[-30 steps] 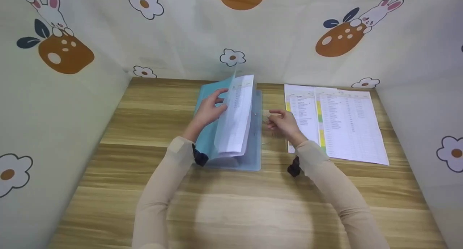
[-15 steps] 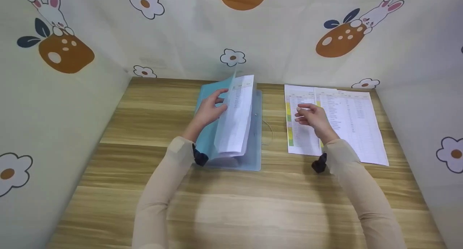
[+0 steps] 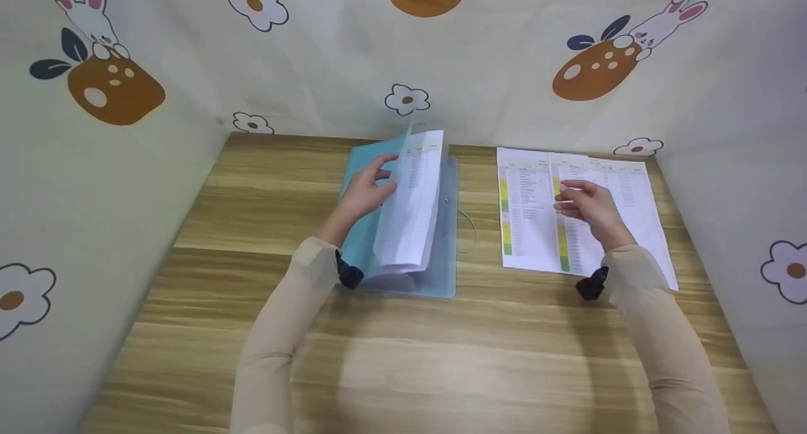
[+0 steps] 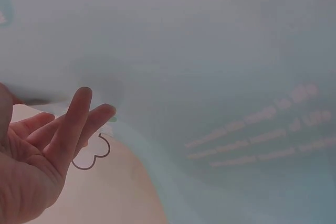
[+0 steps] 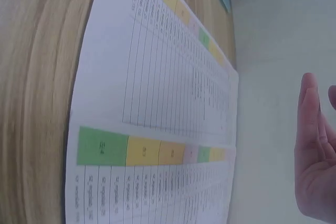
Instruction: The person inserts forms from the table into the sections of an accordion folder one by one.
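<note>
The left hand [image 3: 364, 193] rests against the raised pages [image 3: 411, 200] of an open blue folder [image 3: 446, 257], fingers nearly straight and spread along the sheets, thumb behind them; it props the pages up on edge rather than clasping them. In the left wrist view the fingers [image 4: 73, 124] lie loose and slightly fanned against a pale blue translucent cover, with faint lettering showing through it.

The right hand [image 3: 586, 208] hovers over the loose sheets [image 3: 618, 226] lying flat to the right of the folder. Its fingers are gently bent and hold nothing; whether the fingertips touch the paper cannot be told from the head view. In the right wrist view the hand [image 5: 315, 166] appears at the frame's right edge, fingers relaxed and nearly straight, apart from the printed sheets [image 5: 157, 103], which carry tables with green and yellow cells.

The folder lies near the middle of the table [image 3: 265, 188], its back cover flat on the wood and the pages standing tilted toward the left hand. The sheets sit well to the right of it, two overlapping pages side by side, their left one nearest the folder with a bare strip of wood between. A thin wire loop [image 3: 470, 229] lies on the table in that strip, just beside the folder's right edge.

Cloth walls [image 3: 157, 106] printed with flowers, rabbits and brown shapes enclose the table on three sides.
</note>
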`<move>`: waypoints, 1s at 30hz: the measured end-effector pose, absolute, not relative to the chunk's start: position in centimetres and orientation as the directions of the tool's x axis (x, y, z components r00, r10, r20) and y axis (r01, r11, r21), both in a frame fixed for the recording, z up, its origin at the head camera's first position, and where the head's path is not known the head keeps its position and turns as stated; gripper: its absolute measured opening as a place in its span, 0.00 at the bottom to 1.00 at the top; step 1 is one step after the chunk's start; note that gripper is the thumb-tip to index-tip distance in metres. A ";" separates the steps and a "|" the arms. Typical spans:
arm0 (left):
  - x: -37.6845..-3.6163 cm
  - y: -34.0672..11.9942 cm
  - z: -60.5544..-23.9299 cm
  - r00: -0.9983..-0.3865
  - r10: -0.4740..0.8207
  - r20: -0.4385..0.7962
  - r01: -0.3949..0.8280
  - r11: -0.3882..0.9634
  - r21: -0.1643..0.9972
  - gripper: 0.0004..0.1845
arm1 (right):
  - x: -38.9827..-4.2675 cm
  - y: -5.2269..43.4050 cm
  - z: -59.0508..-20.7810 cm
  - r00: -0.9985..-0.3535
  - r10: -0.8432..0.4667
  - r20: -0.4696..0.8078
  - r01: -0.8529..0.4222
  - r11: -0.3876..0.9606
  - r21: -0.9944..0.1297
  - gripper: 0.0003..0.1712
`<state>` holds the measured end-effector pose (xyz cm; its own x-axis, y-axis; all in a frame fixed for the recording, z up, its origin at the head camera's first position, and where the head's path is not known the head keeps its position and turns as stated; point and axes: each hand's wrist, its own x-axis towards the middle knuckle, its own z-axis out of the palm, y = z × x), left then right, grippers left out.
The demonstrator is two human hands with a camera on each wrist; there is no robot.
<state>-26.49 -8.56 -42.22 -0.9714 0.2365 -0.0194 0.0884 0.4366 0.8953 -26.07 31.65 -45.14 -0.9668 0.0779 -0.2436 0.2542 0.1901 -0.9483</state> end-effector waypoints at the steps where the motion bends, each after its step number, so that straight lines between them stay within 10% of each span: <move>1: -26.5 -8.6 -42.2 -0.971 0.238 -0.013 0.094 0.434 0.896 0.26 | -26.1 32.1 -45.3 -0.968 0.080 -0.238 0.249 0.192 -0.949 0.28; 21: -26.6 -9.0 -42.2 -0.969 0.246 0.017 0.119 0.406 0.906 0.26 | -29.2 44.1 -55.3 -0.945 0.222 -0.239 0.264 0.088 -0.961 0.30; 30: -26.7 -9.1 -42.3 -0.968 0.250 0.026 0.124 0.384 0.915 0.26 | -23.8 42.4 -47.8 -0.898 0.246 -0.366 0.363 -0.056 -0.930 0.23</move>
